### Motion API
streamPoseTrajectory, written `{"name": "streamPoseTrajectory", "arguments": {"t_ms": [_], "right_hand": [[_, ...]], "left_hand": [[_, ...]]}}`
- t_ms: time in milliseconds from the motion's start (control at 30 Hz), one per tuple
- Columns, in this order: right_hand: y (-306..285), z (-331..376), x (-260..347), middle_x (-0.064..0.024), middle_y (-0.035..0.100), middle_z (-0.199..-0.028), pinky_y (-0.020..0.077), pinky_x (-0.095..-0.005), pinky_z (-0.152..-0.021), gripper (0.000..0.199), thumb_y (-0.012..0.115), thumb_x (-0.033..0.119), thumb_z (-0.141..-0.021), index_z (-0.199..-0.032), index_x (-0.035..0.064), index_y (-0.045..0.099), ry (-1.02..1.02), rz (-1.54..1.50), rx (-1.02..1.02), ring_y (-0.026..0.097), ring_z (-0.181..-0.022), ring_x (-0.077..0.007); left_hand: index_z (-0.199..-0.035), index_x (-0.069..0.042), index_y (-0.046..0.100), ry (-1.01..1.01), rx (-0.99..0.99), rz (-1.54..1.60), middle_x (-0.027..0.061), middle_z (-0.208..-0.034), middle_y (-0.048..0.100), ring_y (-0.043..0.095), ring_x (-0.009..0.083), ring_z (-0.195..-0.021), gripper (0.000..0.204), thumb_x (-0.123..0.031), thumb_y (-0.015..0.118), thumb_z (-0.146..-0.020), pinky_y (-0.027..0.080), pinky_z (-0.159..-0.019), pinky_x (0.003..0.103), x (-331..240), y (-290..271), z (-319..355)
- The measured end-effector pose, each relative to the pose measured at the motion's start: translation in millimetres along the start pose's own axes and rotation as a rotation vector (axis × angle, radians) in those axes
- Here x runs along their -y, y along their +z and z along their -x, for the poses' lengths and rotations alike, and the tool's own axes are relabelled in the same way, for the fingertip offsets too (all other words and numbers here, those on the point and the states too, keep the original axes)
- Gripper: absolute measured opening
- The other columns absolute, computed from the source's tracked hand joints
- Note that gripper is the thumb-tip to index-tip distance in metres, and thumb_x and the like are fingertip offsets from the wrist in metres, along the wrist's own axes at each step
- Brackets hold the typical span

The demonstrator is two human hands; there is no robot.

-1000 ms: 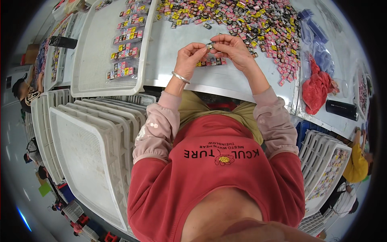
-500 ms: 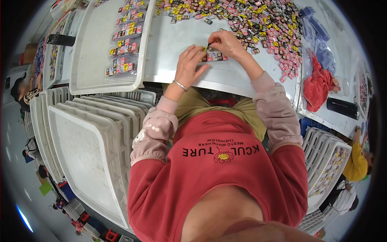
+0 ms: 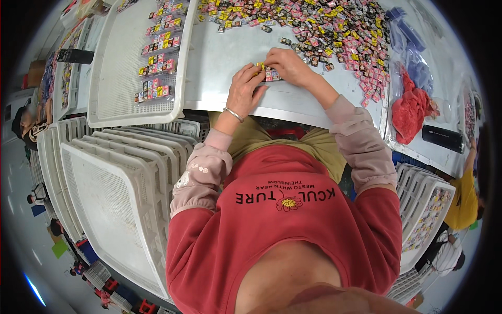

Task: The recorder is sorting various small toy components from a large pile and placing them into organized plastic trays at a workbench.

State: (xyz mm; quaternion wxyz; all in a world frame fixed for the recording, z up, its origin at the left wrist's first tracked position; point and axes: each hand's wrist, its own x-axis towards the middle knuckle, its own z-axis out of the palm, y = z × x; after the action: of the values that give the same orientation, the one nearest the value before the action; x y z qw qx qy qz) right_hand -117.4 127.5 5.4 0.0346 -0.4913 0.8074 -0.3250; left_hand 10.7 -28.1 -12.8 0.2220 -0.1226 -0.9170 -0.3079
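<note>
On the pale tabletop, a short row of small printed blocks (image 3: 272,76) in pink, black and white lies between my hands. My left hand (image 3: 243,89) holds the row's left end, its fingers curled against it and its thumb lower down. A yellow block (image 3: 260,66) shows at those fingertips. My right hand (image 3: 289,66) is bent over the upper side of the row with thumb and forefinger pinched together. Whatever is in that pinch is mostly hidden. Beyond the hands spreads a big loose heap of similar blocks (image 3: 334,36) in pink, black and yellow.
To the left, a white perforated tray (image 3: 117,73) carries several grouped rows of blocks (image 3: 154,67) along its right side. White trays (image 3: 104,193) stand stacked below it. A red cloth (image 3: 408,112), clear plastic bags (image 3: 415,57) and a black box-like object (image 3: 443,138) lie at the right.
My right hand has moved left and slightly nearer, closing in on my left fingertips. More of the block row is covered. My left hand has shifted only a little.
</note>
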Motion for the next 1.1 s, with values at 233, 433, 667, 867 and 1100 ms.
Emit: {"name": "streamPoseTrajectory", "arguments": {"t_ms": [233, 433, 667, 867, 1100], "right_hand": [[-69, 47, -27, -0.0059, 0.067, -0.102, 0.0494, -0.0242, -0.077, 0.020, 0.059, 0.007, -0.088, -0.106, -0.0007, 0.066, 0.492, -0.852, -0.416, 0.062, -0.088, -0.0118], [-74, 75, -41, -0.0054, 0.068, -0.092, 0.0491, -0.0245, -0.071, 0.019, 0.062, 0.004, -0.083, -0.101, 0.0019, 0.068, 0.477, -0.387, -0.364, 0.062, -0.078, -0.0135], [-35, 67, -30, -0.0108, 0.057, -0.086, 0.0497, -0.0355, -0.073, 0.018, 0.062, 0.002, -0.077, -0.095, 0.0043, 0.067, 0.170, 0.277, -0.252, 0.059, -0.083, -0.0279], [-59, 84, -39, -0.0120, 0.056, -0.087, 0.0483, -0.0408, -0.076, 0.019, 0.063, 0.008, -0.077, -0.096, 0.0057, 0.061, 0.436, 0.376, -0.254, 0.057, -0.089, -0.0329], [-96, 66, -69, -0.0120, 0.067, -0.086, 0.0498, -0.0329, -0.066, 0.014, 0.064, 0.012, -0.080, -0.090, 0.0025, 0.068, 0.465, 0.081, -0.472, 0.064, -0.072, -0.0242]], "left_hand": [[-0.126, -0.006, 0.053, 0.008, 0.076, -0.094, 0.0132, -0.134, 0.047, 0.037, 0.0348, -0.129, 0.054, -0.025, 0.068, -0.078, 0.028, -0.105, 0.047, -11, -15, -11], [-0.141, -0.005, 0.033, 0.093, 0.379, -0.304, 0.0124, -0.147, 0.031, 0.028, 0.0303, -0.136, 0.070, -0.042, 0.056, -0.086, 0.022, -0.108, 0.049, -20, -1, -11], [-0.139, -0.003, 0.035, 0.054, 0.303, -0.209, 0.0151, -0.146, 0.032, 0.028, 0.0322, -0.136, 0.069, -0.041, 0.057, -0.086, 0.020, -0.108, 0.050, -18, 0, -11], [-0.132, -0.008, 0.049, -0.086, 0.063, -0.200, 0.0178, -0.143, 0.036, 0.028, 0.0386, -0.135, 0.055, -0.030, 0.064, -0.083, 0.020, -0.107, 0.055, 5, -9, 1], [-0.136, -0.003, 0.042, -0.147, 0.105, -0.149, 0.0202, -0.140, 0.038, 0.030, 0.0377, -0.133, 0.061, -0.030, 0.062, -0.085, 0.023, -0.108, 0.050, 4, -7, 2]]}}
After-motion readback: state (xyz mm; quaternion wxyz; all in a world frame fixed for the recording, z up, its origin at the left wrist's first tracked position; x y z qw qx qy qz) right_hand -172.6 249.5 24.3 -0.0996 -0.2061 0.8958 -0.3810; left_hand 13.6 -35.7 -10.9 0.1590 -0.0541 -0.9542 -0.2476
